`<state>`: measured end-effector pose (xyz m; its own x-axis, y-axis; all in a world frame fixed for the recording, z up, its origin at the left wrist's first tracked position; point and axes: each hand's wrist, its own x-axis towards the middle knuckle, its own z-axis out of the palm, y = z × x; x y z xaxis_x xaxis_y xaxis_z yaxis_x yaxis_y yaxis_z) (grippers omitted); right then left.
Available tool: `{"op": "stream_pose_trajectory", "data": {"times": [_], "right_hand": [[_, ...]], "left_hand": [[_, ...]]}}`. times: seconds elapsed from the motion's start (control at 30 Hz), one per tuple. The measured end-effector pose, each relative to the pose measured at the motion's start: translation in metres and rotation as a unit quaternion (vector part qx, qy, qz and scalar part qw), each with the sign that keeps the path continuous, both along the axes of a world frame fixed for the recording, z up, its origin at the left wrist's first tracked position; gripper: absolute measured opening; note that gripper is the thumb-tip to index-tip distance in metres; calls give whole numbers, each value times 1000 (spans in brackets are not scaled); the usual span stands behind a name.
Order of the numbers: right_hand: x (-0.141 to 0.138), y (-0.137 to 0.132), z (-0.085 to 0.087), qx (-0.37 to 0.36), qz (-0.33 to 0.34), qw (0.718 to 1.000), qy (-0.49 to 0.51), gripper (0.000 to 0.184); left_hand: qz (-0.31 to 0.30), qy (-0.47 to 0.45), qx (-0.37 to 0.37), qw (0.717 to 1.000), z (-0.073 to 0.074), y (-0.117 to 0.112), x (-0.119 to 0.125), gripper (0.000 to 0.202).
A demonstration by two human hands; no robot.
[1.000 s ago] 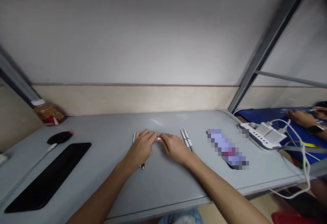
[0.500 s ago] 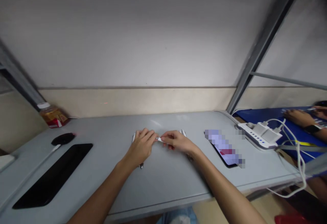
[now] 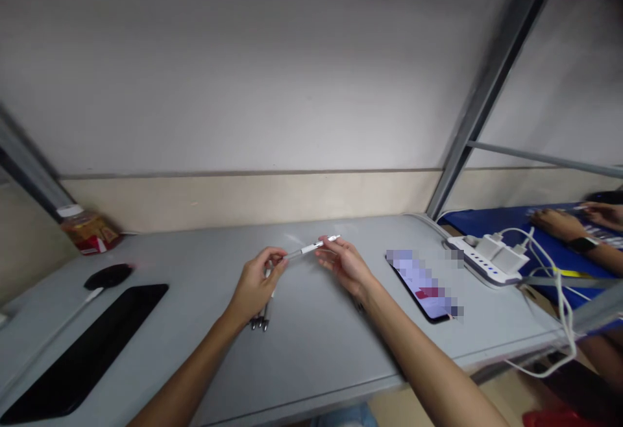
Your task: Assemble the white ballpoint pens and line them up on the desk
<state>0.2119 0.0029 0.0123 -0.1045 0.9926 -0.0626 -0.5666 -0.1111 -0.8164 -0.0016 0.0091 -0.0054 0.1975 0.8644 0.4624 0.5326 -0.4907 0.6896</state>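
Note:
Both my hands hold one white pen (image 3: 311, 247) just above the grey table (image 3: 311, 342), near its middle. My left hand (image 3: 256, 283) pinches the pen's left end with closed fingers. My right hand (image 3: 343, 265) grips the pen's right part, and its white tip sticks out beyond the fingers towards the wall. Under my left wrist lie a few more pens (image 3: 260, 318) on the table, their dark tips pointing towards me.
A phone (image 3: 422, 284) with a lit screen lies right of my hands. A white power strip (image 3: 489, 258) with chargers and cables sits further right. A black pad (image 3: 78, 349), a black mouse (image 3: 108, 276) and a bottle (image 3: 85, 229) stand left. Another person's hands (image 3: 559, 222) rest on a blue surface.
Both hands have lifted off the table with the pen between them. The pen now shows in the air, tilted up to the right. The pens under my left hand have come into view.

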Motion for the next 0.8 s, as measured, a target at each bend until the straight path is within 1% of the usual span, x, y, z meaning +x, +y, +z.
{"op": "stream_pose_trajectory", "data": {"times": [0.1, 0.17, 0.3, 0.43, 0.57, 0.7, 0.8], "right_hand": [[-5, 0, -3, 15, -10, 999, 34, 23], [-9, 0, -6, 22, -20, 999, 40, 21], [-12, -1, -10, 33, -24, 999, 36, 21], [-12, -2, -9, 40, -19, 998, 42, 22], [-13, -3, -8, 45, -9, 998, 44, 24], [-13, -3, -10, 50, -5, 998, 39, 23], [-12, -2, -10, 49, -10, 998, 35, 23]], "left_hand": [[12, -62, -19, 998, -3, 3, 0, 23], [15, -76, -19, 997, -4, 3, -1, 22], [-8, -51, -3, 999, -6, 0, -2, 18], [-3, -44, 17, 999, -5, -3, -1, 16], [4, -48, 21, 999, -4, -4, 0, 16], [-3, -52, 24, 998, -2, -5, 0, 17], [-10, -30, 31, 999, 2, -10, 3, 16]]}}
